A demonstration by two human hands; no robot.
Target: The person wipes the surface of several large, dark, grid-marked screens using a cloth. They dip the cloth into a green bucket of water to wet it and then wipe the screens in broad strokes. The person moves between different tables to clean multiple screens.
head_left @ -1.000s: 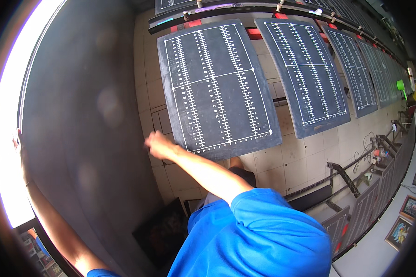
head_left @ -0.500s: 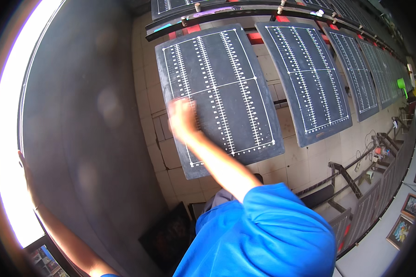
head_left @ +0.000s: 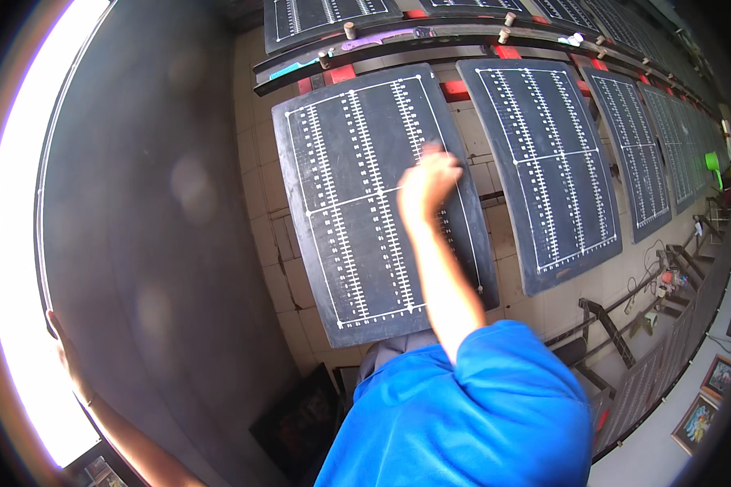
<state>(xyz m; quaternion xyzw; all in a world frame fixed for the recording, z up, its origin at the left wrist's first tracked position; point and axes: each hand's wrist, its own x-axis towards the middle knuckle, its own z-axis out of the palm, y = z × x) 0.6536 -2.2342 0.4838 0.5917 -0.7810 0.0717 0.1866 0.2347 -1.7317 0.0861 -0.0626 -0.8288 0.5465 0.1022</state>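
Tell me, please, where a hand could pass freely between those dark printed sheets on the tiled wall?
Bare tile shows in the strip between the nearest sheet and the second sheet, and below the nearest sheet's lower edge. Further right the sheets crowd together. The right hand is up against the nearest sheet.

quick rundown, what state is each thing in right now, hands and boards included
right hand: raised, resting against the nearest board, fingers curled; cannot tell if it holds anything
left hand: gripping the edge of the large dark panel
nearest slate board: hanging tilted on the wall, printed with white ruled columns
second slate board: hanging beside it, untouched
large dark panel: upright, held at its edge
rail: fixed above the boards, pegs sticking out
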